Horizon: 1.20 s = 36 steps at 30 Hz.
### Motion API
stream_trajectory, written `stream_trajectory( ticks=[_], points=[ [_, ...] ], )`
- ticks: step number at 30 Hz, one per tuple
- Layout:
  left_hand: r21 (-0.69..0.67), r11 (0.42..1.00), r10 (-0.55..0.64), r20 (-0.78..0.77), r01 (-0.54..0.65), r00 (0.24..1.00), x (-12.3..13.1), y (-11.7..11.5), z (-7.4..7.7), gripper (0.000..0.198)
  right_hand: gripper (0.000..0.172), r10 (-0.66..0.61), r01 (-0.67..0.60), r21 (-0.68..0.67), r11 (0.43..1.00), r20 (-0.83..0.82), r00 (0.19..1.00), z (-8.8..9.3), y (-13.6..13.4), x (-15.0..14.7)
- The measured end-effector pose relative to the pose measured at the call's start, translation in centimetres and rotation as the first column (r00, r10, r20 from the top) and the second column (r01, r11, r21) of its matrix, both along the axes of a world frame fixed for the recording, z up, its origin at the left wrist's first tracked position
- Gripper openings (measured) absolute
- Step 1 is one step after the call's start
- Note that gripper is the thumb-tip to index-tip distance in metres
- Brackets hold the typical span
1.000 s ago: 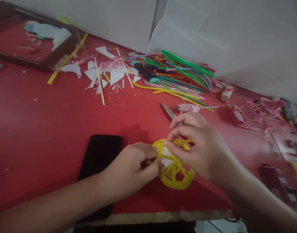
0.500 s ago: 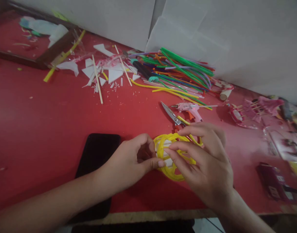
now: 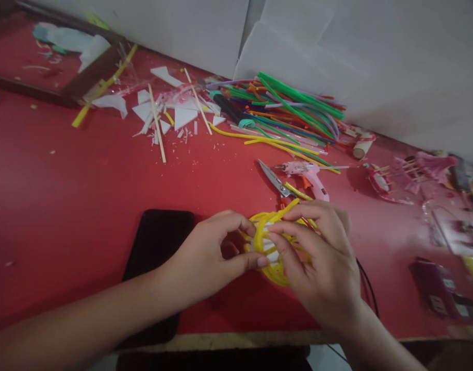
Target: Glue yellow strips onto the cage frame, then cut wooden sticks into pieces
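Note:
Between my hands, close to the table's front edge, is a small round basket-like piece (image 3: 277,273) of yellow pipe cleaners with white strips in it. My left hand (image 3: 232,242) grips its left side, thumb in front and fingers behind. The fingers of my right hand (image 3: 317,247) pinch a yellow pipe cleaner (image 3: 290,207) at the top, its end sticking up past them. Part of the piece is hidden behind my right fingers. Scissors (image 3: 274,178) with red handles lie just beyond, their handles partly covered by the piece and my hand.
A pink glue gun (image 3: 308,172) lies behind the scissors. Farther back are a heap of coloured pipe cleaners (image 3: 298,105), a cutter (image 3: 230,109), white scraps (image 3: 185,117) and wooden sticks (image 3: 158,123). A black phone (image 3: 161,234) lies under my left forearm; a maroon box (image 3: 433,288) is at right.
My right hand has shifted slightly left. The yellow pipe cleaner's end now points up beyond my right fingers. My left hand still grips the piece.

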<state>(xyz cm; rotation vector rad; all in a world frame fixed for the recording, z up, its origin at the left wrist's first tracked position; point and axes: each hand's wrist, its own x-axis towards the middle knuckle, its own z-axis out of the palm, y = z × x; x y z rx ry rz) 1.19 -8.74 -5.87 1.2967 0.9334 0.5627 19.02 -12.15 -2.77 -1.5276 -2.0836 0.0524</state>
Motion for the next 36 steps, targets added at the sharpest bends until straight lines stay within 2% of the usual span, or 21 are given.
stream_trajectory(
  ticks=[4,10,17,23,27,29,31,32,36],
  points=[
    [-0.018,1.0,-0.015,0.001,0.015,1.0,0.0,0.0,0.3,0.014,0.007,-0.028,0.027,0.019,0.999,0.044,0.999,0.3,0.0,-0.2],
    [-0.034,0.999,-0.009,-0.066,0.007,0.998,0.2,0.1,0.4,0.012,0.01,0.009,-0.013,0.028,1.0,0.136,0.991,1.2,0.1,-0.2],
    [-0.015,1.0,-0.012,-0.052,0.011,0.999,0.1,0.1,0.3,0.008,0.01,0.16,-0.162,-0.005,0.987,0.212,0.964,1.9,1.5,0.6],
    [0.027,1.0,0.011,-0.052,-0.01,0.999,0.1,-0.1,0.4,0.007,0.013,0.382,-0.358,-0.161,0.92,0.168,0.908,2.4,3.3,1.6],
    [0.048,0.998,0.045,-0.029,-0.044,0.999,0.0,-0.1,0.4,0.007,0.015,0.455,-0.423,-0.25,0.871,0.083,0.887,2.8,4.4,2.0],
    [0.11,0.993,0.057,-0.041,-0.052,0.998,-0.3,0.3,0.8,0.006,0.018,0.473,-0.442,-0.286,0.85,0.046,0.88,2.9,4.9,2.1],
    [0.243,0.97,0.056,-0.101,-0.03,0.993,-0.7,1.0,1.6,0.006,0.019,0.475,-0.453,-0.298,0.841,0.003,0.88,3.0,5.3,2.2],
    [0.348,0.937,0.068,-0.148,-0.012,0.987,-1.0,1.5,2.1,0.006,0.02,0.473,-0.458,-0.288,0.841,-0.02,0.881,3.0,5.5,2.3],
    [0.656,0.743,0.086,-0.296,0.136,0.951,-1.8,3.3,4.0,0.009,0.022,0.45,-0.473,-0.148,0.869,-0.161,0.878,2.0,6.2,2.4]
  ],
)
